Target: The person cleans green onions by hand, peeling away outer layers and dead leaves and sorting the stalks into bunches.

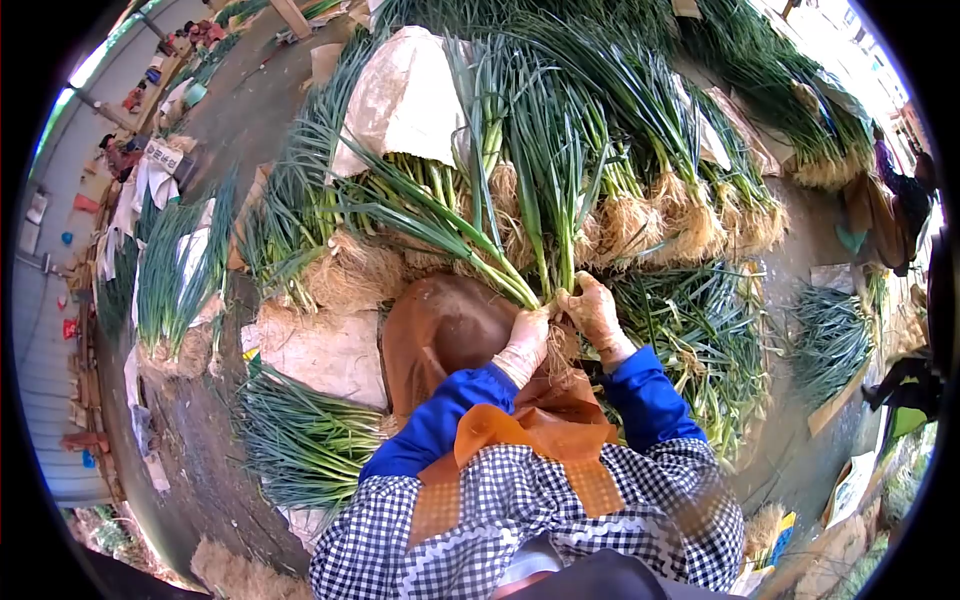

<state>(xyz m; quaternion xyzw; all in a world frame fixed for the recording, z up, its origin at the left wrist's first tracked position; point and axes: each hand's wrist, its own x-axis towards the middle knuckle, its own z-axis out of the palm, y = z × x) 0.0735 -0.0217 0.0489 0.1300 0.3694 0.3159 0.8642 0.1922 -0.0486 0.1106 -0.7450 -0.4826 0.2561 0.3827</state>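
Holding a few green onions [550, 240] by the pale bases above the brown apron [435, 325], with leaves pointing forward over the rooted heap [632, 225]. Gripping with the left hand [528, 338], curled close around the lower stalks; pinching with the right hand [594, 308], just beside it, thumb to fingertips, near the dangling roots [562, 350]. Cannot tell whether also catching a loose outer layer there. Apparently cleaning or sorting stalks by hand, near loose leaves [690, 350]. Seems to call next for a steady left grip and a gentle right-hand pull.
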